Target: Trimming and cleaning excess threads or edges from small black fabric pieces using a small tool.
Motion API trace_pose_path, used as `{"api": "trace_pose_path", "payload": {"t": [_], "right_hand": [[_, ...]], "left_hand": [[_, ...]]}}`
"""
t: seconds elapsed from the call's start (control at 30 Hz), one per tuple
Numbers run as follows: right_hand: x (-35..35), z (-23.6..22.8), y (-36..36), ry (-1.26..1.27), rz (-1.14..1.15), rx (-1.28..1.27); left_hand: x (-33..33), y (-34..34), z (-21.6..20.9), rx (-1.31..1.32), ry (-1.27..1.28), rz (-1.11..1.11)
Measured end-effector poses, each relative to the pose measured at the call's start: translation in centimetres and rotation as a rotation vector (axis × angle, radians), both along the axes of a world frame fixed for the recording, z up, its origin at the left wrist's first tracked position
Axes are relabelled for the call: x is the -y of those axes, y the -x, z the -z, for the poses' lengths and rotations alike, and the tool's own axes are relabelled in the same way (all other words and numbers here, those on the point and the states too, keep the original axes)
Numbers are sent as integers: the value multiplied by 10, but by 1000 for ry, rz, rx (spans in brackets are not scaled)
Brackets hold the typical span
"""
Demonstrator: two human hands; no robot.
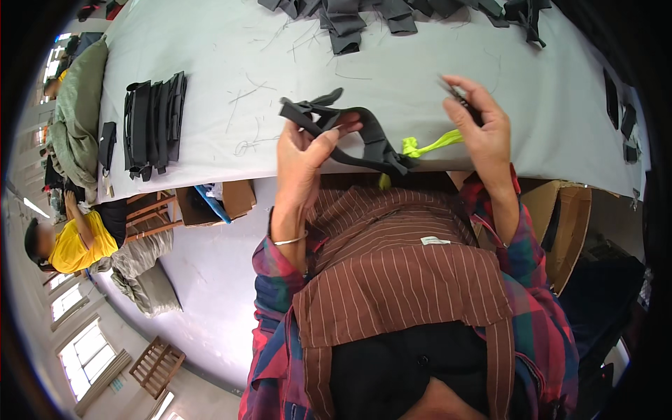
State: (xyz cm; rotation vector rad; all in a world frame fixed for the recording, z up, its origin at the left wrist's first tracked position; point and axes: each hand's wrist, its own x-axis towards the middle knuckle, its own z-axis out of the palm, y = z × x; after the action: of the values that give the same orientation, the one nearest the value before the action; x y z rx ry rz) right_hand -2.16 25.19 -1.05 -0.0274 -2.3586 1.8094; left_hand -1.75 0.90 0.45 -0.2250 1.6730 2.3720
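My left hand (299, 157) is closed on a dark grey fabric strip (378, 142), pinched between thumb and fingers. The strip curls into a loop, and its far end hangs by the table's near edge. Over the table to the right, my right hand (488, 134) is wrapped round a small pair of dark thread snips (473, 113), their thin pointed tip slightly blurred. A bright yellow-green fabric tie (439, 142) stretches from beside my right hand to a knot near the strip's end. Whether the tie is fastened to the snips is hidden.
A row of folded dark strips (154, 126) lies on the left of the pale table (231, 42); more strips (343, 24) are heaped at the far edge. Loose threads are scattered between. Cardboard boxes (570, 227) stand below the table. A person in yellow (84, 245) is at left.
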Motion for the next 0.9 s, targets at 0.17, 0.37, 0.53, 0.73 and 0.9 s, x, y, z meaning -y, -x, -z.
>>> {"api": "trace_pose_path", "payload": {"t": [0.17,0.37,0.53,0.73,0.9], "right_hand": [[-25,-17,17,93,83,-144],[27,-14,2,-406,-270,-218],[44,3,0,-493,-303,-302],[49,7,3,-614,-330,-393],[50,3,4,-693,-349,-408]], "left_hand": [[28,2,-21,-121,74,-106],[13,0,13,-64,144,-98],[8,4,13,-65,88,-91],[8,1,16,-100,87,-84],[8,0,18,-105,93,-90]]}}
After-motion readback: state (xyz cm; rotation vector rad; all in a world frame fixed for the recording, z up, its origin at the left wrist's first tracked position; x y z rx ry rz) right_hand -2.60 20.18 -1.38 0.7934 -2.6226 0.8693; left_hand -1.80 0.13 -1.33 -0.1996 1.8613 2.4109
